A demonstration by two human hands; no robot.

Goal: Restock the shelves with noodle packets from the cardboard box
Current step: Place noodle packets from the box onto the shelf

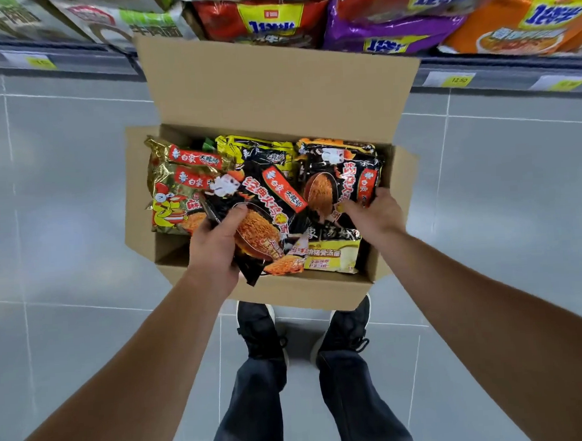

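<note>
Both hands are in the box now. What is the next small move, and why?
Probably lift both black packets out of the cardboard box. The left hand already grips one black packet, and the right hand pinches another black packet, so both seem ready to lift.

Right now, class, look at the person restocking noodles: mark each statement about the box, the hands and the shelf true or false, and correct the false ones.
1. The cardboard box stands open on the floor. True.
2. The left hand holds a black noodle packet in its grip. True.
3. The right hand hangs away from the box. False: it reaches into the box and closes on a second black packet.
4. The box holds only black packets. False: a gold packet with a chicken and a pale yellow packet lie inside too.
5. The shelf carries yellow price tags. True.
</note>
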